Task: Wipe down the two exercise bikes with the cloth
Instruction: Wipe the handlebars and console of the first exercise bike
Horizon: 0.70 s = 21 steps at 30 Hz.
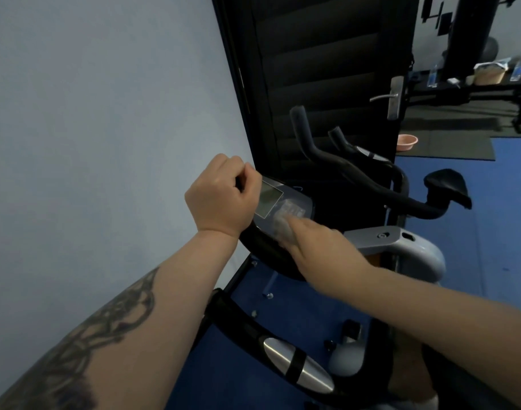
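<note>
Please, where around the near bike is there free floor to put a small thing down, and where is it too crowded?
Free: the blue floor right of the grey frame, up to the dark mat with the pink bowl. Crowded: the floor under the console, with bolts and knobs between the handlebars. Both hands are at the console, the left hand gripping, the right hand wiping with the cloth.

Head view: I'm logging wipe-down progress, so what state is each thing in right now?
left hand: fingers curled round the console's left edge, gripping it.
right hand: presses the cloth against the console.
cloth: bunched under the right hand, on the button panel; blurred.
console: screen dark, held and being wiped.
second bike: untouched, behind the console.
door: open into the gym room.
pink basin: on the floor by the door; contents not visible.
</note>
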Motion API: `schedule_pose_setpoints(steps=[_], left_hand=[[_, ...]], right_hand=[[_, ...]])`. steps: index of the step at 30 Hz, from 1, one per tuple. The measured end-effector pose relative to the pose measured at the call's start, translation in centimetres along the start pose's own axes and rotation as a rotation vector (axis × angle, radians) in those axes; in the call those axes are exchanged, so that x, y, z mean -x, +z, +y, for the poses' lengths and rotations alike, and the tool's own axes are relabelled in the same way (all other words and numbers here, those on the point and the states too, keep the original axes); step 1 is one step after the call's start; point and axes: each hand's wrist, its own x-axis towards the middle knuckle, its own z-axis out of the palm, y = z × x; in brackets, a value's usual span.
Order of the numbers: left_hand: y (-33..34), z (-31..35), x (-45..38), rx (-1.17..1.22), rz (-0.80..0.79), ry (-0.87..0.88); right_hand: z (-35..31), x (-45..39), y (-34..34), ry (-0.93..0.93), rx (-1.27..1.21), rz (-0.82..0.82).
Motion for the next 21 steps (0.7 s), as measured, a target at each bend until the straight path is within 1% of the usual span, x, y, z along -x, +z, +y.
schedule_pose_setpoints(steps=[1, 4, 7, 10, 12, 14, 15, 17, 18, 19, 21], left_hand=[[-0.1, 0.0, 0.0, -0.003, -0.001, 0.002], [-0.2, 0.0, 0.0, -0.001, -0.006, 0.016], [0.0, 0.0, 0.0, 0.003, 0.007, 0.018], [0.1, -0.1, 0.0, 0.0, 0.011, 0.02], [-0.1, 0.0, -0.1, -0.003, 0.004, 0.017], [-0.1, 0.0, 0.0, 0.0, -0.004, 0.022], [-0.1, 0.0, 0.0, 0.005, -0.006, 0.019], [-0.1, 0.1, 0.0, 0.015, -0.002, 0.016], [-0.1, 0.1, 0.0, 0.014, 0.0, 0.015], [-0.1, 0.1, 0.0, 0.01, 0.002, 0.012], [-0.2, 0.2, -0.1, 0.004, -0.005, 0.004]], right_hand=[[-1.1, -0.4, 0.5, 0.012, -0.043, 0.014], [-2.4, 0.3, 1.6, -0.105, 0.006, 0.008], [0.6, 1.4, 0.3, -0.156, -0.018, -0.081], [1.5, 0.3, -0.2, -0.136, 0.077, -0.052], [0.0, 0.0, 0.7, -0.125, -0.013, -0.026], [-0.2, 0.7, 1.0, -0.145, -0.109, -0.043], [0.6, 1.2, 0.5, -0.17, -0.108, -0.069], [3.7, 2.0, -0.7, -0.191, 0.013, -0.142], [5.2, 2.2, -1.3, -0.162, 0.075, -0.169], [6.1, 2.4, -1.7, -0.101, 0.068, -0.164], [5.5, 2.6, -1.4, -0.028, -0.049, -0.101]])
